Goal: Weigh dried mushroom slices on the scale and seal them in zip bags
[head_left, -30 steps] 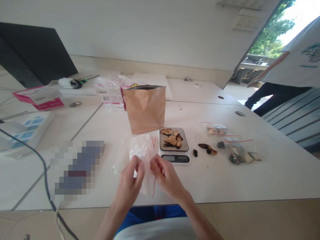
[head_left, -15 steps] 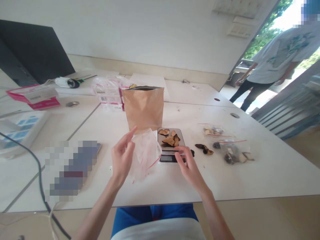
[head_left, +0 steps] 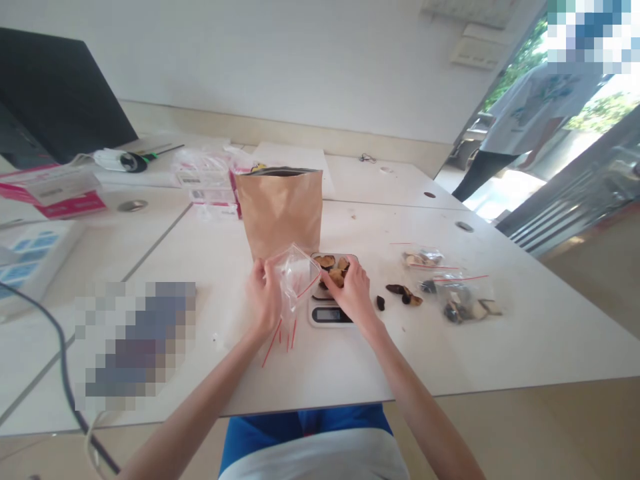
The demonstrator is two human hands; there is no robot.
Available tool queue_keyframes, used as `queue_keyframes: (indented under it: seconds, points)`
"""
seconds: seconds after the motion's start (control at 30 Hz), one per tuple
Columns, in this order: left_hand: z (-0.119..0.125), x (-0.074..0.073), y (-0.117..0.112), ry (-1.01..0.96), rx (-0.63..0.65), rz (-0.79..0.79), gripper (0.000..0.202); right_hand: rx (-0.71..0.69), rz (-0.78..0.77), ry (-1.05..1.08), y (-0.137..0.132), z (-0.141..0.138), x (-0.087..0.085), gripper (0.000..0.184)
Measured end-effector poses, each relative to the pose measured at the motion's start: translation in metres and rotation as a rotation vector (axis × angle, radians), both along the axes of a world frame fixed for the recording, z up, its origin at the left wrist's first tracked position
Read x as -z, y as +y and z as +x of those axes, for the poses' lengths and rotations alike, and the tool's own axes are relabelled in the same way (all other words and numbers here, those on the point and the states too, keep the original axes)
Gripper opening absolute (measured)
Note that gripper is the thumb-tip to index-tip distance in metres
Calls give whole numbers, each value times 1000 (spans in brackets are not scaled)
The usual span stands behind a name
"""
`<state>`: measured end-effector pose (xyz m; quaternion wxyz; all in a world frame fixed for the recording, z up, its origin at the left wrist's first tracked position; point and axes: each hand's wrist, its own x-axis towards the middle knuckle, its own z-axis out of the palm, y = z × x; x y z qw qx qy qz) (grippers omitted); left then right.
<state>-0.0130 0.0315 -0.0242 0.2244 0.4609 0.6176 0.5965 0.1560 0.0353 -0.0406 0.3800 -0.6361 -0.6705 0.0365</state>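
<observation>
Holding clear bag (head_left: pixel 296 277) upright, mouth open rightward, left hand (head_left: pixel 264 293) pinches its edge; right hand (head_left: pixel 353 290) fingers curl over dried slices (head_left: pixel 334 270) on scale (head_left: pixel 327 312), just beside bag mouth.

A single head-worn camera looks forward and down along both forearms at the wide white counter (head_left: pixel 450 347). It sits close above the near edge, tilted, with an open doorway beyond the fingers' right.
</observation>
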Motion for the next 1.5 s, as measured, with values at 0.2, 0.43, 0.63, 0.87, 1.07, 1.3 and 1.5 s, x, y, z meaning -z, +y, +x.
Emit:
queue_keyframes:
  seconds: [0.2, 0.43, 0.63, 0.87, 1.07, 1.3, 1.5]
  points:
    - [7, 2, -18, -11, 50, -35, 37, -8, 25, 57, -4, 3, 1, 46]
    - [8, 3, -14, -48, 17, 136, 35, -28, 49, 109, -4, 5, -1, 32]
    - [6, 4, -11, -81, 4, 147, 32, -16, 48, 106, 3, 7, -6, 29]
    - [6, 3, -12, -47, 23, 144, 31, -135, 86, 375, -3, -7, -45, 31]
    - [6, 0, -15, -63, 46, 115, 30, -435, 38, -31, -17, -40, -74, 30]
    - [7, -2, -15, -160, 43, 71, 25, -523, 95, -425, -21, -48, -76, 24]
    - [8, -1, -15, -264, 76, 74, 23, -810, -152, -215, -21, -45, -83, 39]
